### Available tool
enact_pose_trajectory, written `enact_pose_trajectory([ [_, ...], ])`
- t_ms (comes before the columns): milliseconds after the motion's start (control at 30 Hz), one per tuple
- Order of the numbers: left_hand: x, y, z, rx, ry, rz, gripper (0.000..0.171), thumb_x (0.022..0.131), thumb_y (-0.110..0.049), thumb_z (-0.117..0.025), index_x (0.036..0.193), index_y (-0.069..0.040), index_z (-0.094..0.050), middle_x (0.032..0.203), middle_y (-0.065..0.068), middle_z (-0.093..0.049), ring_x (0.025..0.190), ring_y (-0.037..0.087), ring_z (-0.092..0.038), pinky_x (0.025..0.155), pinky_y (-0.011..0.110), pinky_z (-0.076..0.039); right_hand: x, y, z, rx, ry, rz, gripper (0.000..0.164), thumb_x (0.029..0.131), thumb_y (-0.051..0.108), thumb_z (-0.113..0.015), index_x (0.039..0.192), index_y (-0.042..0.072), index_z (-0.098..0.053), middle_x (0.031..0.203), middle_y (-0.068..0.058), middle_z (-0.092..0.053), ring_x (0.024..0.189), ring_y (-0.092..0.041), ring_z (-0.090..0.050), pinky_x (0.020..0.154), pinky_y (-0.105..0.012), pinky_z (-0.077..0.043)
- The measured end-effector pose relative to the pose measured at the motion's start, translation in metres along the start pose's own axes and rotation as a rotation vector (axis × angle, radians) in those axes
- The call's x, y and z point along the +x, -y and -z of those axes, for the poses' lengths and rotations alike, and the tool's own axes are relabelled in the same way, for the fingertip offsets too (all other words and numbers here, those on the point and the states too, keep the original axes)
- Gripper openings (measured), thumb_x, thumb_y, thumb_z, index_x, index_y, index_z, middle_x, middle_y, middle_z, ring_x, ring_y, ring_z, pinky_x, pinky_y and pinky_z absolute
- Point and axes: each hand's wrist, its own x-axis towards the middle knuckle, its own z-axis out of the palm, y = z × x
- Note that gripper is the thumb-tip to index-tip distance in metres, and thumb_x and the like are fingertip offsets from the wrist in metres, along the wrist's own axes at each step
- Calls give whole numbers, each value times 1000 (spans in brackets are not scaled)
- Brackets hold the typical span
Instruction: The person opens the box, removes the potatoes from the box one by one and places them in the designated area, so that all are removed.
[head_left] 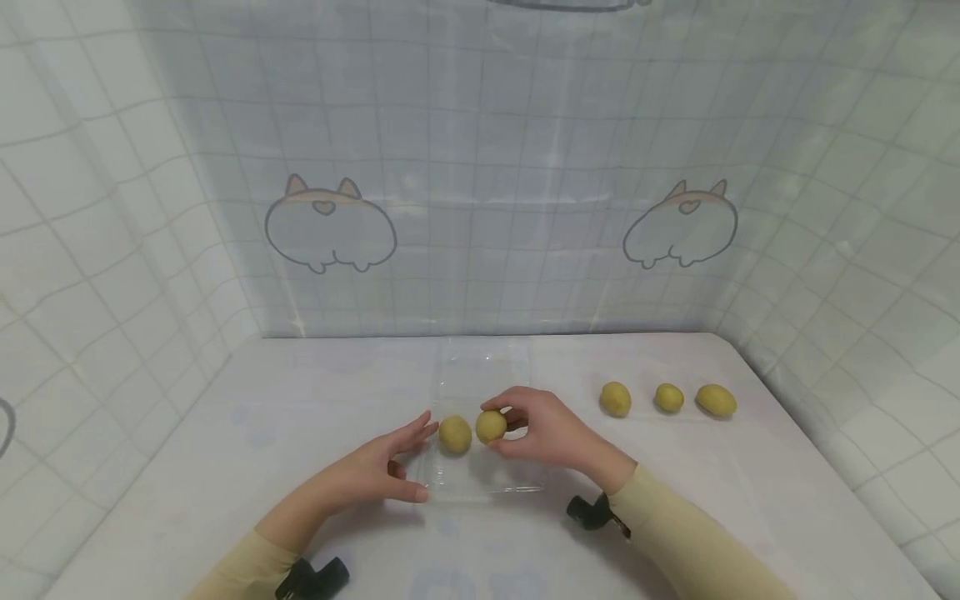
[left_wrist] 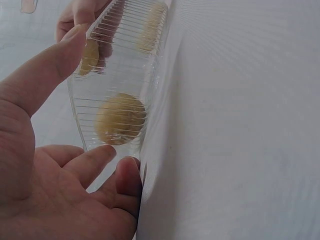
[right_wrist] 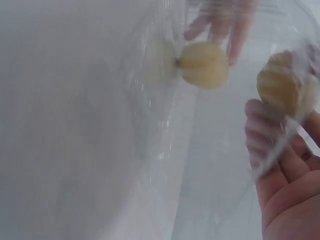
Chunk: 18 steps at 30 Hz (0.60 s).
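A clear plastic box (head_left: 487,490) with ribbed walls lies at the middle of the table, its flat see-through lid (head_left: 483,367) folded out toward the back. One yellow lemon (head_left: 454,435) sits inside near the left wall, also visible through the ribs in the left wrist view. My right hand (head_left: 551,440) pinches a second lemon (head_left: 491,427) between thumb and fingertips, just right of the first. In the right wrist view this lemon is partly behind the clear wall. My left hand (head_left: 367,473), fingers loosely spread, is at the box's left side, fingertips right by the wall.
To the right of the box, three more lemons lie in a row: one at the left (head_left: 616,399), a small one in the middle (head_left: 669,398) and a longer one at the right (head_left: 716,401). Gridded sheeting (head_left: 480,208) walls the table at the back and sides.
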Motion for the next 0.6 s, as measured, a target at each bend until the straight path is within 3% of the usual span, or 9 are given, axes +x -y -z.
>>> enact_pose_trajectory([
  [233, 1, 2, 0, 18, -3, 10, 106, 79, -31, -85, 160, -21, -17, 157, -7, -34, 113, 23, -49, 80, 28, -46, -13, -8, 16, -86, -71, 4, 43, 80, 16, -81, 120, 18, -68, 110, 15, -64, 91, -5, -62, 78, -31, -54],
  [600, -1, 0, -1, 7, -2, -1, 106, 79, -30, -85, 160, -21, -17, 158, -7, -33, 132, 21, -42, 84, 30, -45, -37, -22, 36, -44, -118, -61, 45, 80, 15, -83, 122, 17, -66, 114, 9, -64, 96, -9, -64, 84, -27, -52],
])
